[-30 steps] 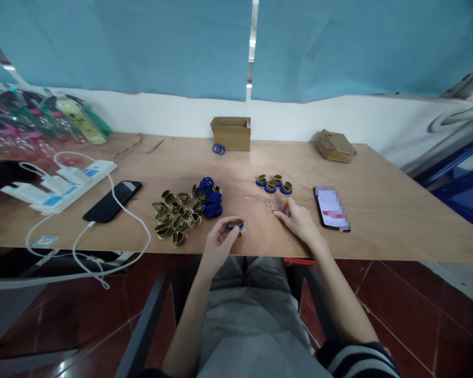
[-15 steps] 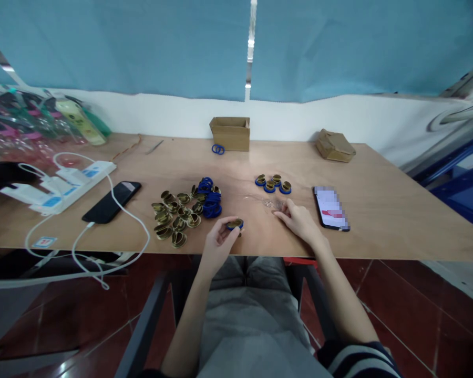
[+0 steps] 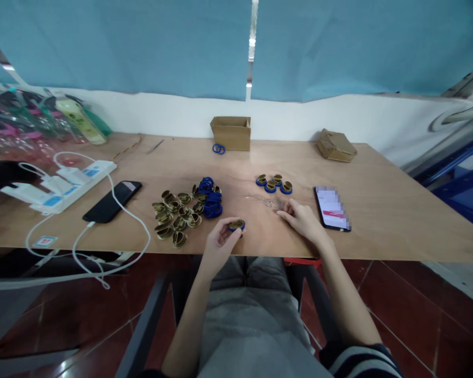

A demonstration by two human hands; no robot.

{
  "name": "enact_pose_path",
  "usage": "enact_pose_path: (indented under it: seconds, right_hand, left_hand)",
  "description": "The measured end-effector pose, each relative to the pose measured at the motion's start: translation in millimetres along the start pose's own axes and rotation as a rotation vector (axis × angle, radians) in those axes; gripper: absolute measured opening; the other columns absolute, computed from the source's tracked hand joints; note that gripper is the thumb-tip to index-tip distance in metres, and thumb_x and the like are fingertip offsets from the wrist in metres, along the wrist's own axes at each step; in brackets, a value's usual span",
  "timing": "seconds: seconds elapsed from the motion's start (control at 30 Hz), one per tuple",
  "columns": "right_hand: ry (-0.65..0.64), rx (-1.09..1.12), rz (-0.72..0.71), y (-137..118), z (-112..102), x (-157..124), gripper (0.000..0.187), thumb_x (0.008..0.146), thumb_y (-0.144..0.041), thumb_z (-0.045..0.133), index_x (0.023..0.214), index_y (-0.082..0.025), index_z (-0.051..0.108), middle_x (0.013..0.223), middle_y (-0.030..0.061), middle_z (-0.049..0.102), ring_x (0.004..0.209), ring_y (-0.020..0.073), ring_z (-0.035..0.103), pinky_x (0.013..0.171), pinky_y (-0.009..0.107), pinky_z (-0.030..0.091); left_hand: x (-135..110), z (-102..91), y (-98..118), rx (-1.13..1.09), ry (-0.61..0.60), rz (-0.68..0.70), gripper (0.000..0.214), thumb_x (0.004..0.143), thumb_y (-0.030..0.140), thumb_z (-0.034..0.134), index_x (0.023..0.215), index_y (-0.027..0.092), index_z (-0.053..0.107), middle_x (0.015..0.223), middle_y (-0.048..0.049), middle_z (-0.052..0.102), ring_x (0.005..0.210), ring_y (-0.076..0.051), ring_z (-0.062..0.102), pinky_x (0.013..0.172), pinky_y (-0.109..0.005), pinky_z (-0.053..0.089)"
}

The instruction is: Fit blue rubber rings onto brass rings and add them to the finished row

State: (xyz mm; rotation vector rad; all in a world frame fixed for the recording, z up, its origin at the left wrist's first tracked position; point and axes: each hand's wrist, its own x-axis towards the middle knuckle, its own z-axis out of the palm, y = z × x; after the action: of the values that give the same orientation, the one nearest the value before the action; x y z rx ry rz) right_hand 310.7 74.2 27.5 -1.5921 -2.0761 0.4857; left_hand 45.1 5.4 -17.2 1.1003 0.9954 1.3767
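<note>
While resting at the near edge of the tabletop, pinches with the left hand one brass cap with a blue ring on it. Fingers closed narrow around the rim, thumb on the near side, cap lifted only a little above the wood.

To the right of this cap, near but apart, lays the right hand low on the tabletop. Fingers close together and pointing left, tips at some small thin pieces, pale and hard to see. Cannot tell if anything is pinched there or only touched.

Left of the held cap, a heap of brass caps, and just beside it on the far right side a pile of blue rings. Farther from the right hand, four ringed caps in a small group. Just right of the right hand, a lit phone, face up. Far left, a black phone on a white cable, with a power strip behind. At the far edge, a cardboard box and, to the right, a brown packet.
</note>
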Motion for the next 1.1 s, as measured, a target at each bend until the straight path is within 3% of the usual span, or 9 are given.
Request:
enact_pose_path:
  seconds: [0.27, 0.43, 0.87, 1.1]
  right_hand:
    - [0.147, 0.174, -0.012, -9, -2, -3, 0.023, 0.093, -0.041, 0.063, 0.082, -0.023, 0.055, 0.066, 0.0009, 0.066, 0.059, 0.0185, 0.060, 0.059, 0.028, 0.042]
    - [0.118, 0.309, -0.058, -21, -7, -8, 0.015, 0.094, -0.038, 0.063, 0.093, -0.023, 0.060, 0.081, 0.0036, 0.073, 0.069, 0.0196, 0.067, 0.062, 0.029, 0.048]
    - [0.148, 0.384, -0.049, -34, -11, -12, 0.024, 0.092, -0.042, 0.068, 0.097, -0.025, 0.052, 0.083, 0.0038, 0.075, 0.070, 0.0209, 0.070, 0.063, 0.030, 0.052]
    - [0.123, 0.390, -0.054, -32, -7, -13, 0.025, 0.099, -0.048, 0.058, 0.097, -0.025, 0.050, 0.077, 0.0028, 0.072, 0.071, 0.0205, 0.070, 0.067, 0.031, 0.053]
  left_hand:
    - [-1, 0.7, 1, -0.014, -0.003, -0.021, 0.034, 0.084, 0.035, 0.078, 0.112, 0.018, 0.068, 0.111, -0.0080, 0.075, 0.098, -0.018, 0.074, 0.093, -0.032, 0.060]
    - [0, 0.3, 1, 0.000, 0.000, -0.018, 0.033, 0.084, 0.035, 0.078, 0.112, 0.018, 0.068, 0.111, -0.0085, 0.075, 0.098, -0.020, 0.074, 0.093, -0.035, 0.060]
    - [0, 0.3, -2, 0.017, -0.004, 0.003, 0.033, 0.084, 0.036, 0.077, 0.111, 0.019, 0.068, 0.111, -0.0084, 0.075, 0.097, -0.020, 0.074, 0.092, -0.036, 0.060]
    - [-1, -0.3, 0, 0.019, -0.014, -0.012, 0.033, 0.085, 0.035, 0.077, 0.112, 0.019, 0.068, 0.111, -0.0085, 0.075, 0.098, -0.019, 0.074, 0.091, -0.034, 0.061]
